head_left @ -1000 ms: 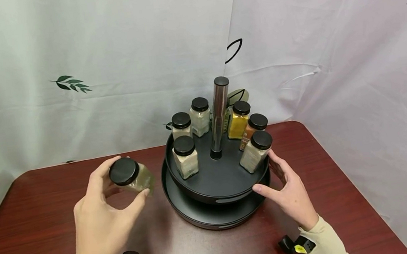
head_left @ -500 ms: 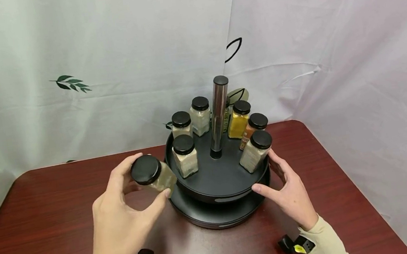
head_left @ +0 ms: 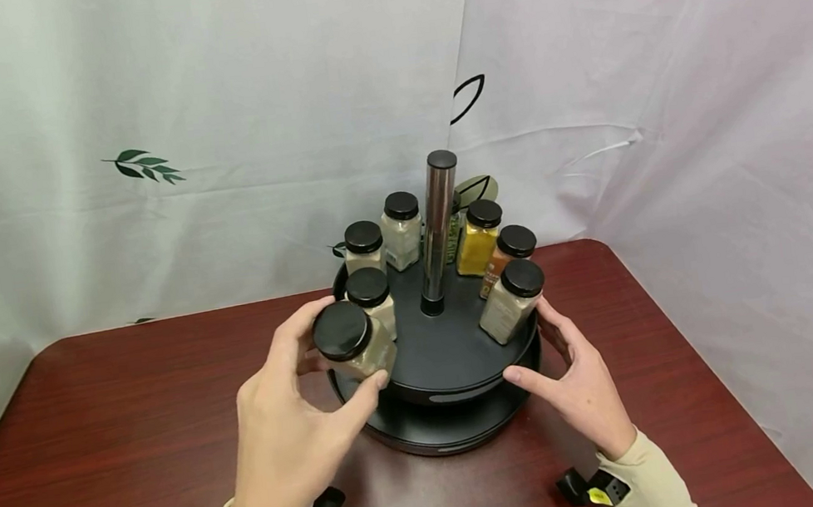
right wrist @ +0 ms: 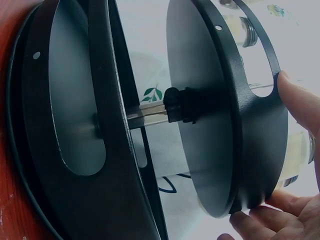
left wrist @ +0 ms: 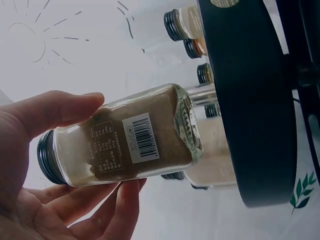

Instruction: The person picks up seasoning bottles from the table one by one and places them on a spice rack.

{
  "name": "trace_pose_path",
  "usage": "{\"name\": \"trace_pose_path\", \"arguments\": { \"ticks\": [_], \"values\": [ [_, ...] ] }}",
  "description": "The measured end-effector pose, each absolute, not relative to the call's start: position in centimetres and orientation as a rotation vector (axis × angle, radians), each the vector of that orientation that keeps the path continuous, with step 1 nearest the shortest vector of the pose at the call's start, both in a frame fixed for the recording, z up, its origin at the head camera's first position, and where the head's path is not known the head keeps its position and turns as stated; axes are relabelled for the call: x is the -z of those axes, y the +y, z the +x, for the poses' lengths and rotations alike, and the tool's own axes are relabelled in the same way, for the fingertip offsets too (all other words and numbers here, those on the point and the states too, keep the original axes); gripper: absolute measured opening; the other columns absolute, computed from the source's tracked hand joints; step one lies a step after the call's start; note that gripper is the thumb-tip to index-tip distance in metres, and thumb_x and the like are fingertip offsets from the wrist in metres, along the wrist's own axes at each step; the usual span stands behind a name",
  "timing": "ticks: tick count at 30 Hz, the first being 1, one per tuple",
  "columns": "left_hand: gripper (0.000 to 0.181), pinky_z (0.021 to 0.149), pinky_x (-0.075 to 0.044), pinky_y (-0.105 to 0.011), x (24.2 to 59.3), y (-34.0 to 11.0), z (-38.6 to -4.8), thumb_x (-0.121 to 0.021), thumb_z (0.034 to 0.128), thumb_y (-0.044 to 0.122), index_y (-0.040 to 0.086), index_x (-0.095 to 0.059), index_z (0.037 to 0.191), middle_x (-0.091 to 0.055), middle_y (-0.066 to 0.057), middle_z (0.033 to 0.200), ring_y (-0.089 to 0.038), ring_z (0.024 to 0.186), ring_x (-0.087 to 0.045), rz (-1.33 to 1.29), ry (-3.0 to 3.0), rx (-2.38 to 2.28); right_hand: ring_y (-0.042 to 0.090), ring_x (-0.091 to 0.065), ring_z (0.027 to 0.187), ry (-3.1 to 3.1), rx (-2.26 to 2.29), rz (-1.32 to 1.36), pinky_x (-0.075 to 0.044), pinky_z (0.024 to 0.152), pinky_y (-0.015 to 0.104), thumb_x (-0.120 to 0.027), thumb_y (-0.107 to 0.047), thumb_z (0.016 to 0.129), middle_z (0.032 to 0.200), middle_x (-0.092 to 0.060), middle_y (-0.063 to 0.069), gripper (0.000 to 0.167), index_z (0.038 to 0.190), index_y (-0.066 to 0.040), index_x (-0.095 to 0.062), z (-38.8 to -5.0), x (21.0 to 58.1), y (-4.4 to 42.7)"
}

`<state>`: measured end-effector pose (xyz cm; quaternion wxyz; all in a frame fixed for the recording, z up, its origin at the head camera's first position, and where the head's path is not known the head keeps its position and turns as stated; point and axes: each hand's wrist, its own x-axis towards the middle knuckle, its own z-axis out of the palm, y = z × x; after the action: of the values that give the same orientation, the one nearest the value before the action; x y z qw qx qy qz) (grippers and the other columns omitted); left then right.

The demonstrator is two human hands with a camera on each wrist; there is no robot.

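My left hand [head_left: 291, 426] grips a glass spice jar [head_left: 369, 358] with a black lid. Thumb and fingers are on opposite sides of the jar, which is tilted above the left front rim of a black two-tier turntable [head_left: 449, 366]. In the left wrist view, brownish-grey powder and a barcode label show on the jar [left wrist: 130, 140], its base toward the upper tier [left wrist: 245, 110]. My right hand [head_left: 580, 392] holds the upper tier's right side, thumb on the wall near the front and fingers farther round, also seen in the right wrist view on the upper tier [right wrist: 255, 135].
Several black-lidded jars stand around the upper tier, including a pale jar [head_left: 510, 304] and a yellow one [head_left: 478, 241]. A metal post [head_left: 439, 225] rises from its middle. The lower tier [head_left: 442, 433] sits on a red-brown table [head_left: 135, 452], before a white cloth backdrop [head_left: 248, 121].
My left hand has carried the jar rightward from beside the turntable to over its left front rim, partly covering a standing jar. My right hand and the turntable have stayed put.
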<state>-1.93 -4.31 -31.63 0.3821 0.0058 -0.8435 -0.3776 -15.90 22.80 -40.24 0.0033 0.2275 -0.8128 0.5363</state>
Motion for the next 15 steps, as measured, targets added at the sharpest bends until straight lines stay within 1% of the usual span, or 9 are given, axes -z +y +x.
{"name": "trace_pose_path", "arguments": {
  "ticks": [2, 5, 8, 12, 15],
  "values": [
    [0.086, 0.074, -0.052, -0.015, 31.6, -4.1, -2.1, -0.092, 0.065, 0.006, 0.018, -0.054, 0.141, -0.072, 0.011, 0.099, -0.007, 0.08, -0.069, -0.003, -2.156, 0.959, 0.022, -0.037, 0.145, -2.551, -1.68, 0.71, -0.034, 0.115, 0.043, -0.082, -0.016, 0.085, 0.16, -0.033, -0.004, 0.087, 0.157, -0.024, -0.033, -15.9, 40.2, 22.8],
    [0.085, 0.073, -0.052, -0.015, 31.6, -3.8, -2.4, -0.093, 0.0653, 0.008, 0.016, -0.054, 0.141, -0.071, 0.007, 0.108, -0.007, 0.079, -0.069, -0.025, -2.166, 0.932, 0.023, -0.038, 0.144, -2.555, -1.677, 0.701, -0.034, 0.115, 0.043, -0.082, -0.016, 0.085, 0.16, -0.033, -0.004, 0.087, 0.157, -0.022, -0.033, -15.9, 40.2, 22.8],
    [0.084, 0.071, -0.053, -0.02, 31.7, -3.2, -2.8, -0.093, 0.0657, 0.01, 0.016, -0.054, 0.14, -0.07, 0.004, 0.115, -0.007, 0.079, -0.068, -0.04, -2.175, 0.921, 0.023, -0.038, 0.144, -2.557, -1.679, 0.696, -0.034, 0.114, 0.043, -0.082, -0.016, 0.085, 0.16, -0.033, -0.003, 0.087, 0.157, -0.021, -0.034, -15.8, 40.1, 22.8],
    [0.083, 0.068, -0.056, -0.028, 31.9, -2.4, -3.4, -0.093, 0.066, 0.01, 0.016, -0.054, 0.14, -0.07, 0.003, 0.113, -0.008, 0.081, -0.067, -0.056, -2.193, 0.927, 0.023, -0.038, 0.144, -2.555, -1.684, 0.692, -0.033, 0.115, 0.044, -0.083, -0.016, 0.085, 0.16, -0.033, -0.003, 0.087, 0.157, -0.021, -0.034, -15.8, 40.1, 22.8],
    [0.083, 0.069, -0.057, -0.032, 32.2, -1.9, -3.9, -0.093, 0.0667, 0.011, 0.017, -0.054, 0.139, -0.07, 0.003, 0.113, -0.008, 0.082, -0.066, -0.059, -2.211, 0.934, 0.022, -0.038, 0.144, -2.552, -1.684, 0.692, -0.033, 0.115, 0.043, -0.083, -0.015, 0.084, 0.16, -0.033, -0.003, 0.087, 0.157, -0.022, -0.034, -15.8, 40.2, 22.8]
  ]
}}
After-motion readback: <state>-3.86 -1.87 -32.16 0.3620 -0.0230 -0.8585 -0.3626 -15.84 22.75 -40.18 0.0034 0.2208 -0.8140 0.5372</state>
